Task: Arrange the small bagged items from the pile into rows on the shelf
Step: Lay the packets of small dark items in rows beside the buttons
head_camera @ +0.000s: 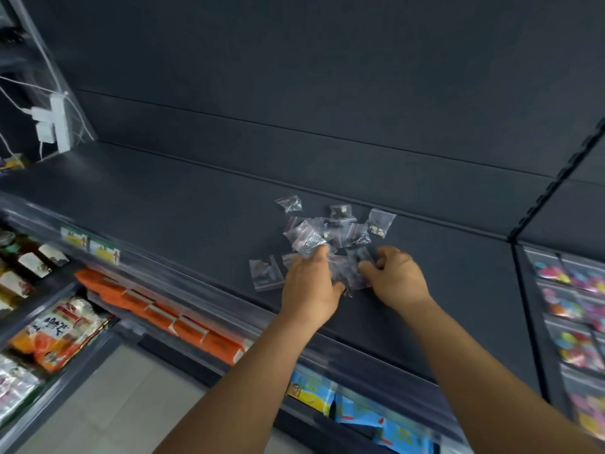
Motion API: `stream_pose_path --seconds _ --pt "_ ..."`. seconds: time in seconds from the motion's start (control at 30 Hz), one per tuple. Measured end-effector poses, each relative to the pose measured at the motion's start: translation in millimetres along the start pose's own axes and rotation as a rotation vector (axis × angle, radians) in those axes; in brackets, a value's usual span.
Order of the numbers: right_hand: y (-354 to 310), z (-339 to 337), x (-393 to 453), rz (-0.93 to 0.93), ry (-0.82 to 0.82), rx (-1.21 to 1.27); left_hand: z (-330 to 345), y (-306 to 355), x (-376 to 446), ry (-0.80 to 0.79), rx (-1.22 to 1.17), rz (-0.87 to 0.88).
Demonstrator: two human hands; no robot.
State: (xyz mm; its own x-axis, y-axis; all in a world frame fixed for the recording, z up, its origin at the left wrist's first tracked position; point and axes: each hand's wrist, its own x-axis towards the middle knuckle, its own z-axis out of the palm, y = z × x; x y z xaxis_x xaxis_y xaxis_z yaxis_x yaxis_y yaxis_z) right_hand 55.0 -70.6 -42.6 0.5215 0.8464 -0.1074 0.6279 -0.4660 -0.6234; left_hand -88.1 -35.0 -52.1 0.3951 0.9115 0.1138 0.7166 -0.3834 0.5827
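A pile of small clear zip bags [330, 232] with tiny dark parts lies on the dark grey shelf [183, 204], right of centre. Both hands are in its near edge. My left hand [311, 283] holds several bags, its fingers curled round a bunch at the fingertips. My right hand [396, 276] pinches bags at the pile's near right side. One bag [265, 273] lies flat just left of my left hand. Another [289, 203] lies apart at the pile's far left, and one [379, 222] at the far right.
The shelf's front edge carries price tags [90, 245]. Below it are orange packs [170, 317], noodle bags [62, 332] and blue packets [366, 417]. Bottles [29, 263] stand at the left. A rack of colourful packets [576, 322] borders the shelf on the right. A white power strip [55, 121] hangs at the upper left.
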Motion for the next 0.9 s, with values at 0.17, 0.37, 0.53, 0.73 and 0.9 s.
stream_pose_path --seconds 0.17,0.37,0.53,0.73,0.9 --pt "0 2 -11 -0.088 -0.013 -0.085 -2 2 2 -0.022 -0.049 -0.026" --pt "4 5 -20 -0.119 0.011 -0.07 0 16 8 0.006 -0.084 -0.121" --pt "15 -4 -19 -0.041 0.074 -0.117 -5 15 11 0.089 -0.178 -0.116" --pt "11 -15 -31 -0.128 0.15 0.034 -20 25 11 0.111 -0.43 -0.016" --pt "10 -37 -54 -0.16 0.152 0.477 -10 58 4 0.013 -0.579 0.073"
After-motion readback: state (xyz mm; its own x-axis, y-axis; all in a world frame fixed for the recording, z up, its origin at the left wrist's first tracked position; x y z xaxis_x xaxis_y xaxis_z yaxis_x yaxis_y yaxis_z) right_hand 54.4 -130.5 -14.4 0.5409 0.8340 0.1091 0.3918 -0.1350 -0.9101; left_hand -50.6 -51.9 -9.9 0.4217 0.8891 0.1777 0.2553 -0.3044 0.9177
